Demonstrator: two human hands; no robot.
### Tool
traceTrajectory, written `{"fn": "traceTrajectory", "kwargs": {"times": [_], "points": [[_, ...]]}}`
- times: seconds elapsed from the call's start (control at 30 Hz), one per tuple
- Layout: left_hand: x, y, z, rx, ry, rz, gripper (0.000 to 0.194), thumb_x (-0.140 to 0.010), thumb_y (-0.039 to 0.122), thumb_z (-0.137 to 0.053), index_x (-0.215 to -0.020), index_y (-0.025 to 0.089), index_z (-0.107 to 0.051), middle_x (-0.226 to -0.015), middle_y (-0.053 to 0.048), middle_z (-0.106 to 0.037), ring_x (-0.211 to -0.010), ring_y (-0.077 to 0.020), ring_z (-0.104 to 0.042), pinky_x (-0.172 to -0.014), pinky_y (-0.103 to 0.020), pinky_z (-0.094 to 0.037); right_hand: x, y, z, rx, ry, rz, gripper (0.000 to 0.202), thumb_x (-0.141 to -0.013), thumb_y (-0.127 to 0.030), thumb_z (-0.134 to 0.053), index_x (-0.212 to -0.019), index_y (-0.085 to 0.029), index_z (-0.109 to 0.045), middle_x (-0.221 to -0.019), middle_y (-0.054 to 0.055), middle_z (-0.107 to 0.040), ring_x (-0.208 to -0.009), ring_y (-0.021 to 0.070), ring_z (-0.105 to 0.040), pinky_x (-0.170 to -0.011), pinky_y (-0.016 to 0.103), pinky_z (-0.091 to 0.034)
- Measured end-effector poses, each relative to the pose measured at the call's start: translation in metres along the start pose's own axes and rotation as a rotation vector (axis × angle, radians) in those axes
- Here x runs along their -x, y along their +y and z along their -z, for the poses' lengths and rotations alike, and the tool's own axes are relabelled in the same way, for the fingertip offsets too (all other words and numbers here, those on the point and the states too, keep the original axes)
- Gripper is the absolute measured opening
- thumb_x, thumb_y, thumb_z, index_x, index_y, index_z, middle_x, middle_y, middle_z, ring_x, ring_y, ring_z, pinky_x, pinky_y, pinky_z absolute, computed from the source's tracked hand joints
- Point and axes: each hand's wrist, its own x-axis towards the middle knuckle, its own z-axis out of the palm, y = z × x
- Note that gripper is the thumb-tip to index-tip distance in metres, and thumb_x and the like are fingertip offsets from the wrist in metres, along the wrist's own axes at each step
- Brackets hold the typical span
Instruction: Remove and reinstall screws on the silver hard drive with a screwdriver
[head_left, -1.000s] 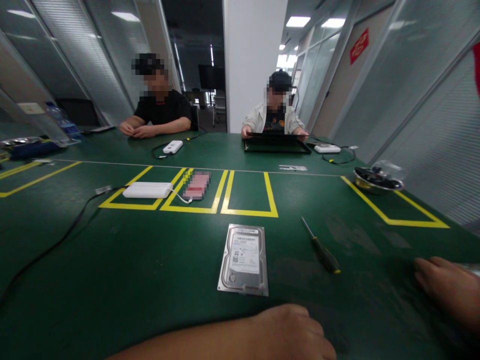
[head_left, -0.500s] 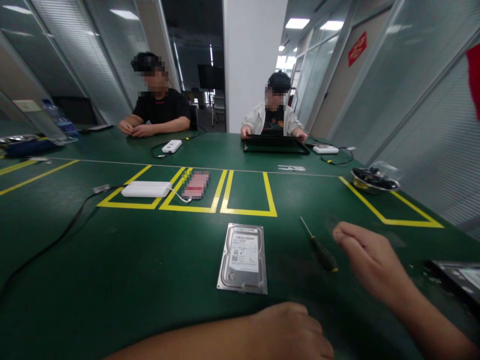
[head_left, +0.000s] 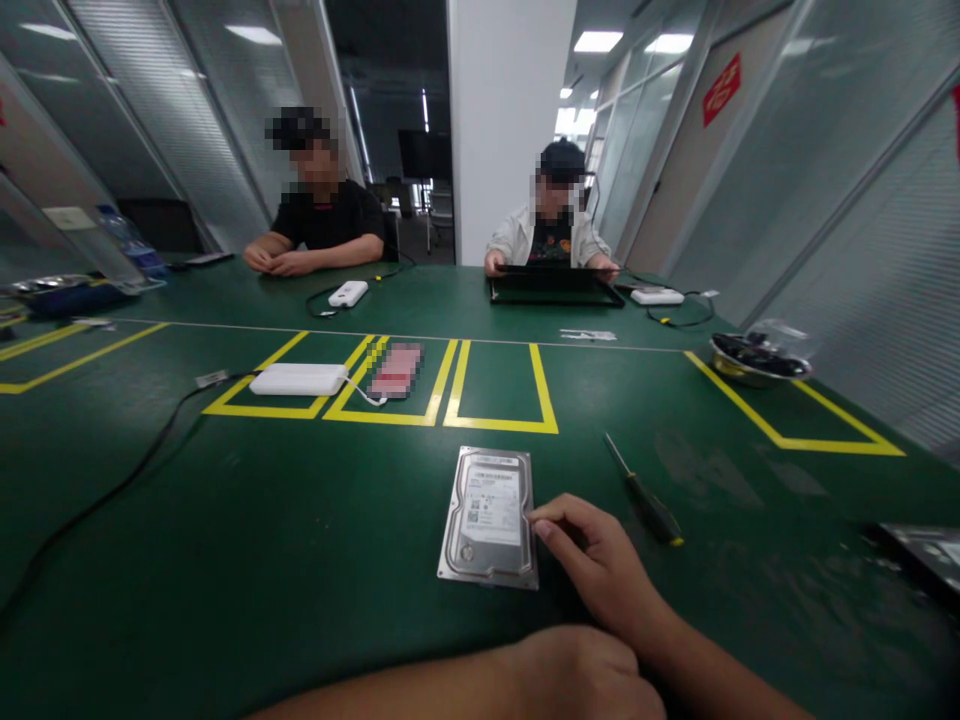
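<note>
A silver hard drive (head_left: 491,520) with a white label lies label up on the green table (head_left: 330,560). At its right edge is my right hand (head_left: 592,550), thumb and forefinger brought close together by the rim; whether anything small is between them I cannot make out. My left hand (head_left: 585,675) rests low in the picture, below the drive, with its fingers curled and their tips hidden. To the right lies a screwdriver (head_left: 646,505) with a dark handle, its tip pointing away.
A second drive (head_left: 926,550) lies at the right edge, near a metal bowl (head_left: 761,362) of dark parts. Yellow tape rectangles, a white power bank (head_left: 298,379) and a pink phone (head_left: 397,370) are ahead. Two people sit across the table, one holding a black frame (head_left: 555,287).
My right hand has moved left and nearer, from beyond the screwdriver to the drive's right edge. My left hand has stayed almost in place.
</note>
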Motion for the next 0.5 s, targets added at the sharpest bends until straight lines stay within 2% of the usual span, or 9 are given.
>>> {"fn": "traceTrajectory", "kwargs": {"times": [0.07, 0.17, 0.2, 0.23, 0.3, 0.37, 0.5], "points": [[-0.002, 0.0, 0.024, -0.022, 0.093, 0.082, 0.021, -0.094, 0.018, -0.056, -0.074, 0.019, -0.062, -0.065, 0.003, -0.057, -0.057, -0.0085, -0.049, -0.058, -0.024, -0.043, 0.0, 0.005, 0.003, -0.056, -0.017, -0.023, 0.026, -0.095, -0.04, -0.057, -0.093, -0.019, -0.072, -0.093, 0.005, -0.066, -0.087, 0.0177, -0.061, -0.077, 0.028, -0.046], [-0.007, -0.003, 0.062, -0.135, 0.363, 0.224, 0.021, -0.095, 0.018, -0.052, -0.077, 0.02, -0.061, -0.066, 0.003, -0.056, -0.064, -0.0139, -0.051, -0.057, -0.031, -0.04, 0.0, 0.004, 0.009, -0.176, -0.057, -0.062, 0.025, -0.091, -0.041, -0.062, -0.093, -0.018, -0.073, -0.089, 0.005, -0.066, -0.083, 0.0179, -0.061, -0.074, 0.028, -0.046], [-0.008, -0.005, 0.074, -0.182, 0.453, 0.319, 0.024, -0.095, 0.021, -0.051, -0.072, 0.019, -0.058, -0.063, 0.002, -0.055, -0.066, -0.0164, -0.052, -0.059, -0.034, -0.041, 0.0, 0.002, 0.011, -0.22, -0.08, -0.071, 0.026, -0.089, -0.041, -0.063, -0.092, -0.017, -0.073, -0.088, 0.005, -0.066, -0.082, 0.0182, -0.061, -0.074, 0.029, -0.047], [-0.007, -0.007, 0.083, -0.208, 0.495, 0.385, 0.023, -0.093, 0.018, -0.051, -0.071, 0.018, -0.058, -0.067, 0.0, -0.058, -0.07, -0.0178, -0.054, -0.063, -0.035, -0.043, 0.0, 0.0, 0.013, -0.264, -0.103, -0.075, 0.025, -0.088, -0.04, -0.064, -0.089, -0.017, -0.073, -0.086, 0.005, -0.066, -0.081, 0.0183, -0.06, -0.074, 0.029, -0.048], [-0.001, -0.013, 0.098, -0.209, 0.459, 0.546, 0.015, -0.093, 0.017, -0.053, -0.082, 0.016, -0.063, -0.085, -0.003, -0.065, -0.084, -0.0204, -0.057, -0.072, -0.036, -0.047, 0.0, -0.003, 0.014, -0.343, -0.134, -0.083, 0.022, -0.088, -0.036, -0.063, -0.084, -0.016, -0.07, -0.085, 0.004, -0.065, -0.082, 0.0178, -0.059, -0.075, 0.028, -0.047], [0.009, -0.019, 0.106, -0.203, 0.461, 0.64, 0.013, -0.094, 0.015, -0.054, -0.088, 0.016, -0.065, -0.091, -0.004, -0.067, -0.082, -0.0186, -0.057, -0.073, -0.035, -0.049, 0.002, -0.006, 0.013, -0.41, -0.135, -0.107, 0.021, -0.09, -0.034, -0.062, -0.08, -0.015, -0.066, -0.083, 0.003, -0.061, -0.08, 0.0155, -0.055, -0.075, 0.025, -0.045], [0.035, -0.024, 0.11, -0.057, 0.486, 0.675, 0.014, -0.096, 0.017, -0.055, -0.105, 0.016, -0.067, -0.095, -0.004, -0.068, -0.087, -0.0162, -0.06, -0.079, -0.031, -0.051, 0.004, -0.006, 0.003, -0.499, -0.173, -0.155, 0.034, -0.097, -0.039, -0.056, -0.075, -0.014, -0.058, -0.075, 0.001, -0.054, -0.072, 0.0114, -0.048, -0.069, 0.021, -0.039]]}}
